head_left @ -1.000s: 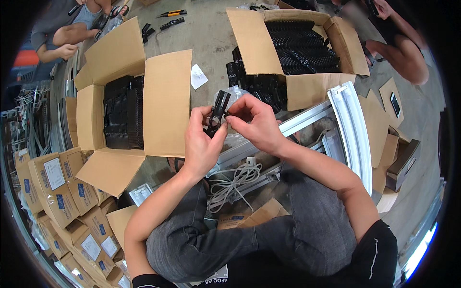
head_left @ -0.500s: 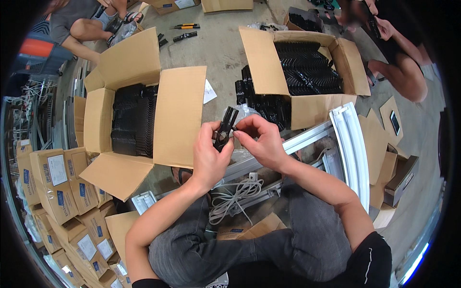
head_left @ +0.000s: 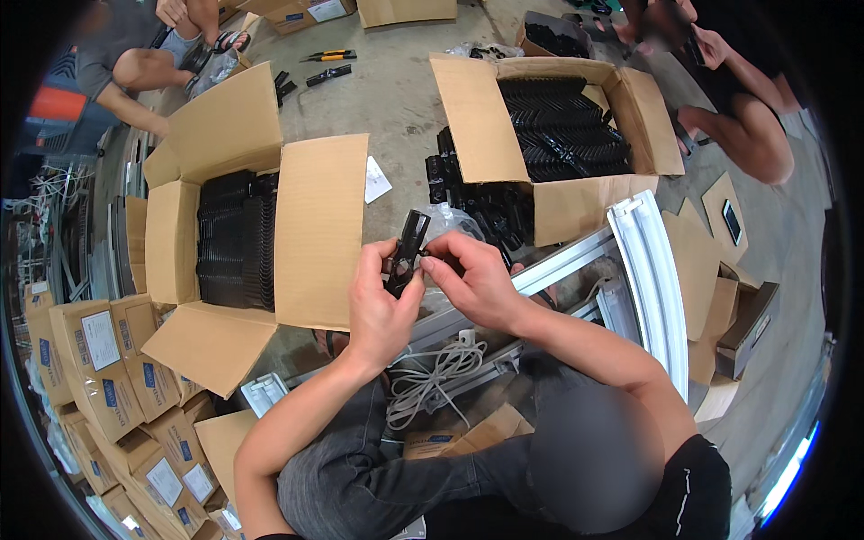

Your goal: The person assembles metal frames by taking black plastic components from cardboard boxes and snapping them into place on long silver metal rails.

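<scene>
My left hand (head_left: 382,306) is closed around a narrow black plastic part (head_left: 413,232), which stands nearly upright with a slot at its upper end. Against the right side of that part, the thumb and forefinger of my right hand (head_left: 481,281) are pinched together. Whatever lies between those fingertips is too small to make out. Just beyond my hands are a clear plastic bag (head_left: 457,221) and a heap of black parts (head_left: 490,211) on the floor.
Open cartons of stacked black parts stand left (head_left: 236,238) and right (head_left: 567,126). White metal rails (head_left: 652,288) and a coiled grey cable (head_left: 436,378) lie near my legs. Small cartons (head_left: 99,360) are piled left. Two people crouch at the far corners. A phone (head_left: 732,221) rests on cardboard.
Both hands have come slightly nearer to me and left with the black part, which is now more upright. My right fingertips have moved in against its side. The whole view has shifted a little.
</scene>
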`<state>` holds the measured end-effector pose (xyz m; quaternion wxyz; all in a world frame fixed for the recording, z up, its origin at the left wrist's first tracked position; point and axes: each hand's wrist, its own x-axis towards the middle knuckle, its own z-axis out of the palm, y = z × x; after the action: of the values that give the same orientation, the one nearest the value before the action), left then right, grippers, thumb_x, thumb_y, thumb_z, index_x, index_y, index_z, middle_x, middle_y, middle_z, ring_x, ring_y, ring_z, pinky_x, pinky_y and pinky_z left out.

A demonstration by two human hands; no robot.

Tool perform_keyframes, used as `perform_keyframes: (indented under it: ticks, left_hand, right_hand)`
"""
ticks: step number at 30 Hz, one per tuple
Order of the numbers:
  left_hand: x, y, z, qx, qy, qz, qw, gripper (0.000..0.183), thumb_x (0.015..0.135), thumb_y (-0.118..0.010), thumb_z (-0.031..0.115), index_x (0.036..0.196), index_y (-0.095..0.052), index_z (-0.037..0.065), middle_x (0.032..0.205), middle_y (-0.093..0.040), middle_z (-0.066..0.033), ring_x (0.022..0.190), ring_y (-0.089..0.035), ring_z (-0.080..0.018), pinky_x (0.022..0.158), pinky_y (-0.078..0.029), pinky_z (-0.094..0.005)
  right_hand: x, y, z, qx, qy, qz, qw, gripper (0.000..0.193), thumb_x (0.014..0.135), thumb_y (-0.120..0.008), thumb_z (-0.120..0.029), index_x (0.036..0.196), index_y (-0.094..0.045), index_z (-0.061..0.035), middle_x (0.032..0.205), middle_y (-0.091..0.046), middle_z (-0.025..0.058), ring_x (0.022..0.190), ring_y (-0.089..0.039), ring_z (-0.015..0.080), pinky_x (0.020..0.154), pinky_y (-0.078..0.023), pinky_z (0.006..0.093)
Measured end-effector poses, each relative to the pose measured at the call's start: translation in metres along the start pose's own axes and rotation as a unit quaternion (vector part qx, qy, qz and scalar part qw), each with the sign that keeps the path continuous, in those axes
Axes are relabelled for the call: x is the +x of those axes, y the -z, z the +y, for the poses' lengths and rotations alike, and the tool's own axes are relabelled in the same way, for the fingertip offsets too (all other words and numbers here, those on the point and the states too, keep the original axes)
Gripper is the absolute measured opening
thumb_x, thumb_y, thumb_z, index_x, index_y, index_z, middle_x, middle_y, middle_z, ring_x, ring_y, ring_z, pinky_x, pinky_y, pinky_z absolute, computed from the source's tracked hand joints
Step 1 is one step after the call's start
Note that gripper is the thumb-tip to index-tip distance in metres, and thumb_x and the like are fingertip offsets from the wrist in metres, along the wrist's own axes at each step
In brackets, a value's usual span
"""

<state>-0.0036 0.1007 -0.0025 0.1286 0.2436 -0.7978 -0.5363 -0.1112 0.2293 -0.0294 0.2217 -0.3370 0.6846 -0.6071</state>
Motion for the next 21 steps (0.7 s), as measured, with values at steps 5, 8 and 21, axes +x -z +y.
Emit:
perform_keyframes:
  ticks: [5, 8, 21]
  left_hand:
    - [0.0, 0.002, 0.001, 0.018, -0.008, 0.003, 1.0, 0.036, 0.088, -0.068, -0.001, 0.121, -0.052, -0.002, 0.101, -0.061, -0.0055, 0.09, -0.057, -0.0103, 0.078, -0.047, -0.0258]
    - [0.002, 0.002, 0.004, 0.009, -0.003, 0.004, 1.0, 0.036, 0.088, -0.068, -0.001, 0.121, -0.052, -0.002, 0.1, -0.061, -0.0052, 0.089, -0.057, -0.0102, 0.078, -0.047, -0.0256]
    - [0.002, 0.0, 0.001, 0.035, -0.019, 0.0, 0.999, 0.038, 0.087, -0.07, -0.002, 0.121, -0.052, -0.001, 0.098, -0.061, -0.0039, 0.086, -0.056, -0.0091, 0.075, -0.047, -0.0247]
  right_hand:
    - [0.001, 0.005, -0.008, -0.035, 0.018, -0.006, 0.999, 0.018, 0.093, -0.067, -0.015, 0.099, -0.061, 0.0008, 0.083, -0.064, 0.0131, 0.068, -0.061, 0.025, 0.061, -0.048, 0.0357]
    - [0.002, 0.003, -0.009, -0.008, -0.01, 0.009, 1.0, 0.018, 0.093, -0.067, -0.016, 0.099, -0.06, 0.0005, 0.084, -0.063, 0.0151, 0.069, -0.061, 0.0287, 0.061, -0.048, 0.0368]
    - [0.006, 0.009, -0.001, -0.022, -0.005, -0.041, 0.999, 0.022, 0.095, -0.063, -0.021, 0.092, -0.059, 0.0006, 0.081, -0.062, 0.0191, 0.073, -0.062, 0.0377, 0.064, -0.048, 0.0426]
